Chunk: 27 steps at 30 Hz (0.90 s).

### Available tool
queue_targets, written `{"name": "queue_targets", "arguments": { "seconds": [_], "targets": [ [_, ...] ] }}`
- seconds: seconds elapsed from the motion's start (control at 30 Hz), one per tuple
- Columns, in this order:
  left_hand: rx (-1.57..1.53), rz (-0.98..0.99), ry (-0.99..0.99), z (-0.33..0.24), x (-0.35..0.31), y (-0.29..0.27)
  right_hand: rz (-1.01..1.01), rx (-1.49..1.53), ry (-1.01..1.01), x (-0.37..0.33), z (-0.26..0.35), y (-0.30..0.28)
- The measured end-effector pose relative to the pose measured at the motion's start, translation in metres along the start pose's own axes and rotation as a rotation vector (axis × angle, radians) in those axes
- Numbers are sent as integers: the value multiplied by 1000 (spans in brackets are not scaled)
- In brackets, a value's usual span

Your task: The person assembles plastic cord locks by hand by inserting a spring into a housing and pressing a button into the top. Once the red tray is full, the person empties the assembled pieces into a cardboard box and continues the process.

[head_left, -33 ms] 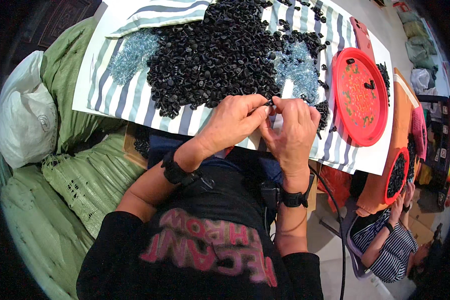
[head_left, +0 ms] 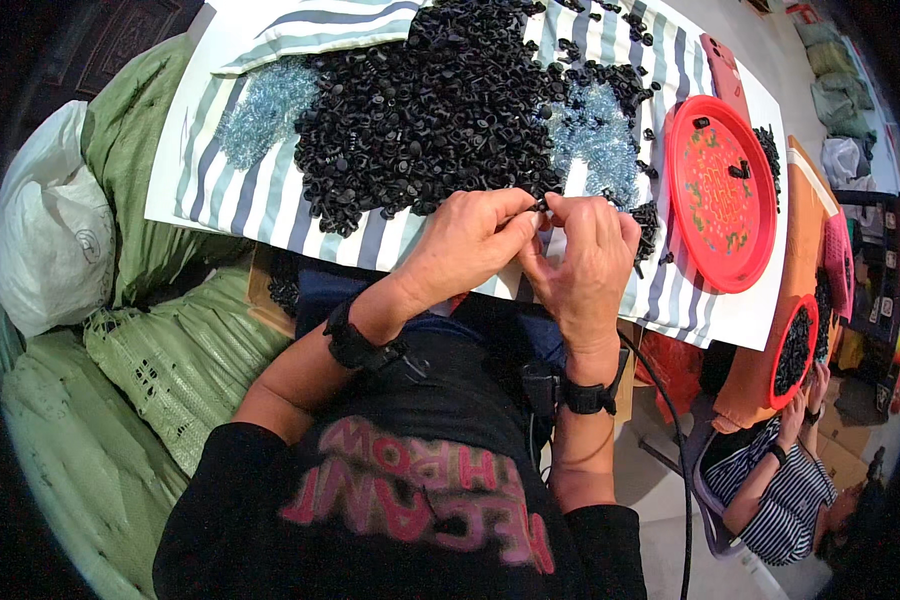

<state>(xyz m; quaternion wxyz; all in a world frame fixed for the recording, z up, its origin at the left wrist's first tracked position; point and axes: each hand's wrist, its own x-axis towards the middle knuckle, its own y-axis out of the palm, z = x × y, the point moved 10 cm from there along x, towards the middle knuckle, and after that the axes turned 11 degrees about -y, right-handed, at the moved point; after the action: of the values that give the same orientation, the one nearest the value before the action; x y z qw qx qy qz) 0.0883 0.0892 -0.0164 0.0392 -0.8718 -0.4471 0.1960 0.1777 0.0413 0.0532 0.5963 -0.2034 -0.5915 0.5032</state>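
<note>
My left hand [head_left: 467,240] and my right hand [head_left: 587,245] meet at the near edge of the black pile. Pinched between both sets of fingertips is a small black plastic piece [head_left: 541,204], mostly covered by the fingers. Beyond them spreads a large heap of small black plastic parts [head_left: 410,120] on a striped cloth [head_left: 280,215]. Tiny clear bluish pieces lie in two heaps, one on the left [head_left: 265,115] and another on the right [head_left: 600,140]. To the right stands a round red plate [head_left: 685,215] with a few black parts in it.
A pink phone [head_left: 723,78] lies beyond the plate. Green woven sacks [head_left: 185,360] and a white bag [head_left: 50,240] crowd the left side. At the right, a person in a striped top [head_left: 785,500] reaches to a red tray [head_left: 776,395] of black parts. A black cable [head_left: 685,470] hangs beside my right arm.
</note>
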Motion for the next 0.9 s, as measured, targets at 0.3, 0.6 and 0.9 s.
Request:
{"name": "queue_targets", "arguments": {
  "seconds": [0.3, 0.6, 0.9],
  "targets": [
    [35, 13, -20, 5, 2, 1, -61, -12, -27, -4, 3, 0],
    [167, -44, 27, -11, -1, -4, -48, 13, -110, -1, 5, 0],
    [177, -53, 88, -12, 0, -1, -73, 126, -119, -1, 2, -1]
  ]
}}
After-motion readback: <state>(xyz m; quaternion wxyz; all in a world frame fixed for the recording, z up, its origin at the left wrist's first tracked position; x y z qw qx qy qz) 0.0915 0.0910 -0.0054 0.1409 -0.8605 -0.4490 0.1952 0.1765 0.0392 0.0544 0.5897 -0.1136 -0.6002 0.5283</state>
